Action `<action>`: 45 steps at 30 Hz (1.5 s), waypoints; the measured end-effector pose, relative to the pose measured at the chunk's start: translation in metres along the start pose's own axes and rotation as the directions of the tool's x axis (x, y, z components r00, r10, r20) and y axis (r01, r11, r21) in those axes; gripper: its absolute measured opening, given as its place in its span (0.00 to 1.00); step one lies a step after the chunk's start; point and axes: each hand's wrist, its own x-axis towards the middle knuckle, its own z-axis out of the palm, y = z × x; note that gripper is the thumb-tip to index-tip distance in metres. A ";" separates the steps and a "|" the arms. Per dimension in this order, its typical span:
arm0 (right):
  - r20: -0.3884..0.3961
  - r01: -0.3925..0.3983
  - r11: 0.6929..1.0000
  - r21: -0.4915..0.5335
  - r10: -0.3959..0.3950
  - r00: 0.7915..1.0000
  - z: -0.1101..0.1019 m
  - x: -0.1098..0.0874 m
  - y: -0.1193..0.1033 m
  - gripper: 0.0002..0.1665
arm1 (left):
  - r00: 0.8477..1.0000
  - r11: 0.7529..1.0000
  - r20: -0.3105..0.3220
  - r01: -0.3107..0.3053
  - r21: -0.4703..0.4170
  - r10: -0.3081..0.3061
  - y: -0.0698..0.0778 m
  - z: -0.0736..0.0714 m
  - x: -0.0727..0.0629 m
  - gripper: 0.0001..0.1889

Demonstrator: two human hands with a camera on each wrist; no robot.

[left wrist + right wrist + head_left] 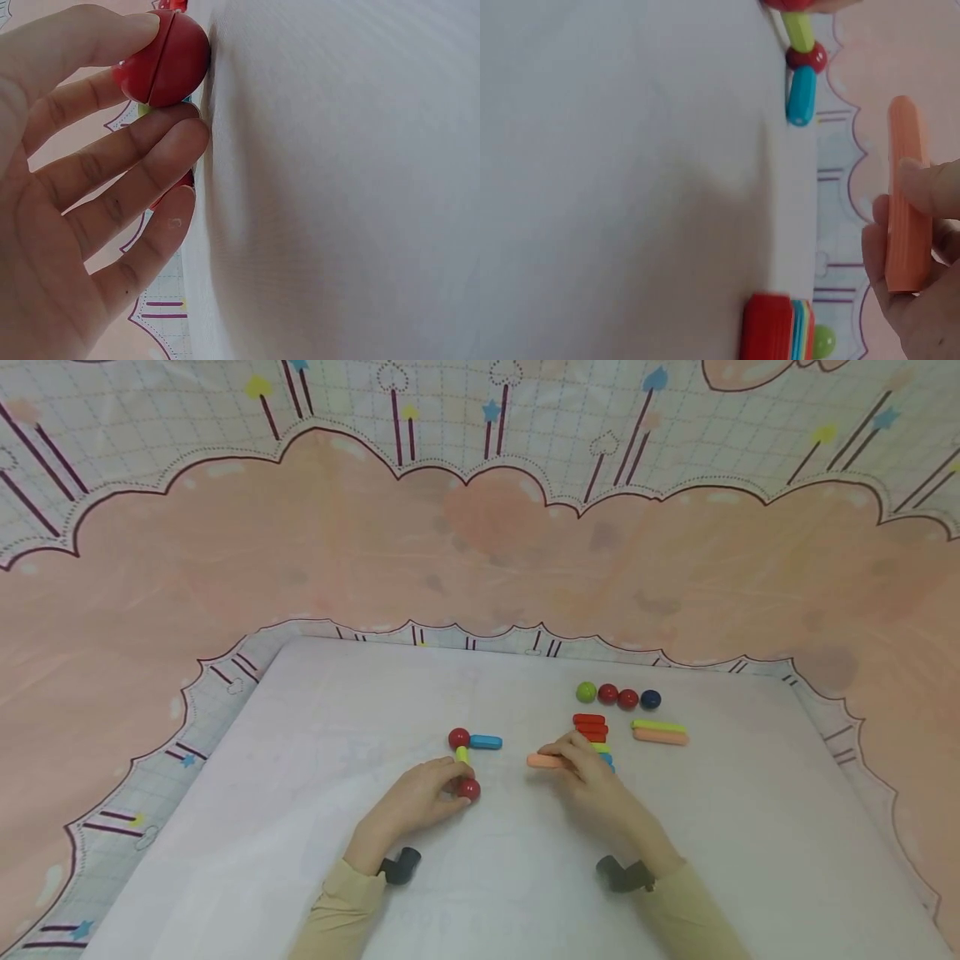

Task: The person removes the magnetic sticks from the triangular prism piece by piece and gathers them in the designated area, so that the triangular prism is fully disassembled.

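Note:
My left hand (426,793) pinches a red ball (166,58) between thumb and fingers, low over the white tabletop. A short yellow-green rod (462,755) joins that ball to a second red ball (459,739) beyond it, and a blue rod (486,742) sticks out rightward from there. In my right hand (592,777) an orange rod (909,195) is gripped between thumb and fingers, its free end toward the joined pieces. Beneath and behind this hand lie red rods (590,724), with yellow-green and blue ones partly hidden by it.
Toward the back right stand a green ball (586,692), two more red balls (608,694) and a dark blue ball (651,699) in a row. Nearer lie a long yellow-green rod (660,726) and another orange rod (660,737). A patterned cloth (480,560) surrounds the white tabletop (262,827).

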 end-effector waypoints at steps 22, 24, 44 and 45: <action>-0.185 -0.065 0.996 -0.061 0.053 0.981 -0.067 -0.031 0.079 0.15 | 1.000 1.000 -0.013 0.002 -0.002 -0.002 -0.001 0.001 -0.002 0.17; -0.185 -0.069 0.995 -0.073 0.055 0.981 -0.071 -0.031 0.087 0.16 | 1.000 1.000 -0.016 0.002 -0.005 -0.002 -0.001 0.001 -0.002 0.17; -0.209 -0.161 0.953 -0.256 0.108 0.972 -0.090 -0.016 0.130 0.15 | 1.000 1.000 -0.017 0.005 -0.023 -0.006 -0.004 0.005 -0.001 0.17; -0.209 -0.157 0.953 -0.260 0.103 0.972 -0.090 -0.016 0.130 0.15 | 1.000 1.000 -0.016 0.004 -0.025 -0.004 -0.004 0.005 -0.001 0.17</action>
